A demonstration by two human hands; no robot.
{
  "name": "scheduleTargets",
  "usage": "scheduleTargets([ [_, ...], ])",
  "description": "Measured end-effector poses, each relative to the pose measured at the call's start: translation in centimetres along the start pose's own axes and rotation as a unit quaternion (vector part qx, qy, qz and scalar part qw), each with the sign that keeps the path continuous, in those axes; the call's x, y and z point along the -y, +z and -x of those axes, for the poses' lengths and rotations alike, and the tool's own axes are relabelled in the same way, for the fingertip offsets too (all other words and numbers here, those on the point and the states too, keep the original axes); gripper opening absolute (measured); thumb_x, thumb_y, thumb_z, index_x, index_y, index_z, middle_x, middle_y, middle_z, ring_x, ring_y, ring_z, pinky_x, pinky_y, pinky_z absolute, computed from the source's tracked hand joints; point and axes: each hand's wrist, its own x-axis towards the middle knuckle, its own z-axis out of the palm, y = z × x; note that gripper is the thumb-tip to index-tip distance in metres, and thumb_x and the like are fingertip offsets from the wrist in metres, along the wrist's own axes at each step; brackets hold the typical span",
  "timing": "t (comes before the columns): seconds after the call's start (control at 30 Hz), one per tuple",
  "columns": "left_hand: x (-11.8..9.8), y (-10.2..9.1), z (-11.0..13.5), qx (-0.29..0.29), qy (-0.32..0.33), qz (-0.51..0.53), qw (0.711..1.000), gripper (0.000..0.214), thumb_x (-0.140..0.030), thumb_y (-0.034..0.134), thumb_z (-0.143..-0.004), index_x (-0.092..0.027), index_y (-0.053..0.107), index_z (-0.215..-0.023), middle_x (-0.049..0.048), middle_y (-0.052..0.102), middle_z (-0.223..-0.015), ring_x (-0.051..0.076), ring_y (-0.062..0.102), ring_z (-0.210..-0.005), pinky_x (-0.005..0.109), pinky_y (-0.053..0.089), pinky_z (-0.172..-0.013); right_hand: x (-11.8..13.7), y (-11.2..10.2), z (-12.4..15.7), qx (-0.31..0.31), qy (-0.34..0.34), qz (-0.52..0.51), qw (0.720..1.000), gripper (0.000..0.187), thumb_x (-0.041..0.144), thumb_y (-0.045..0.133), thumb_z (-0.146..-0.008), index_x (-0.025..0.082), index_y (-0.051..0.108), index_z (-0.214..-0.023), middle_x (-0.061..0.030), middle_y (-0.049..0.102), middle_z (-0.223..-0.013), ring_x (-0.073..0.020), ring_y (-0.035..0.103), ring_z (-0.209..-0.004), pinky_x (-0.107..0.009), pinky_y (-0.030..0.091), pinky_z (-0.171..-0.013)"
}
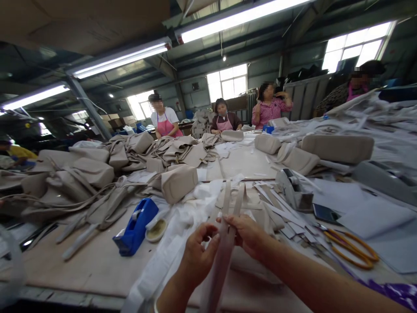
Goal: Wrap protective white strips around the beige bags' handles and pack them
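Beige strips (pixel 224 256), two long ones held side by side, rise from the lower centre of the frame above the tabletop (pixel 81 265). At the left of the frame, heaped beige bags (pixel 81 174) with trailing straps cover the tabletop, and a blue tape dispenser (pixel 135 226) stands nearer the middle. The left hand (pixel 199 254) pinches the strips between thumb and curled fingers. The right hand (pixel 249 234), just beside it, closes on them from the other side. Right of centre, many loose strips (pixel 276 208) lie scattered by a grey tape dispenser (pixel 293 189), with orange-handled scissors (pixel 350 248) at the lower right. By the look of it, the pair in hand is gathered and lined up and no more, while a good many strips lie not yet picked up.
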Motion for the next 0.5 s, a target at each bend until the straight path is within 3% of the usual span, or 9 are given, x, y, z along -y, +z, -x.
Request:
scheduleTargets([
  [0.17, 0.12, -0.24, 1.00, 0.027, -0.036, 0.001, 0.999, 0.020, -0.034, 0.063, -0.086, -0.017, 0.063, -0.096, 0.0046, 0.067, -0.088, 0.019, 0.064, -0.083, 0.029, 0.051, -0.078, 0.23, 0.03, -0.08, -0.018, -0.013, -0.014, 1.000, 0.033, 0.040, 0.073, -0.072, 0.013, 0.073, -0.092, -0.0013, 0.065, -0.065, -0.0136, 0.057, -0.056, -0.027, 0.048, -0.053],
  [0.4, 0.09, -0.07, 1.07, -0.006, -0.032, -0.061, 0.998, 0.004, -0.020, 0.066, -0.078, -0.019, 0.063, -0.075, 0.0005, 0.061, -0.075, 0.017, 0.056, -0.075, 0.027, 0.044, -0.072, -0.11, 0.42, 0.01, -0.025, -0.037, -0.001, 0.999, 0.039, 0.044, 0.074, -0.072, 0.012, 0.074, -0.095, -0.0019, 0.064, -0.066, -0.0133, 0.055, -0.056, -0.024, 0.043, -0.049],
  [0.5, 0.48, 0.34, 0.70, -0.027, -0.014, -0.052, 0.998, 0.012, -0.015, 0.063, -0.075, -0.019, 0.057, -0.065, 0.0000, 0.058, -0.070, 0.016, 0.054, -0.071, 0.027, 0.042, -0.069, -0.73, 0.40, -0.12, -0.023, -0.055, 0.025, 0.998, 0.045, 0.052, 0.076, -0.071, 0.014, 0.075, -0.096, -0.0027, 0.065, -0.069, -0.0135, 0.055, -0.057, -0.023, 0.042, -0.050],
])
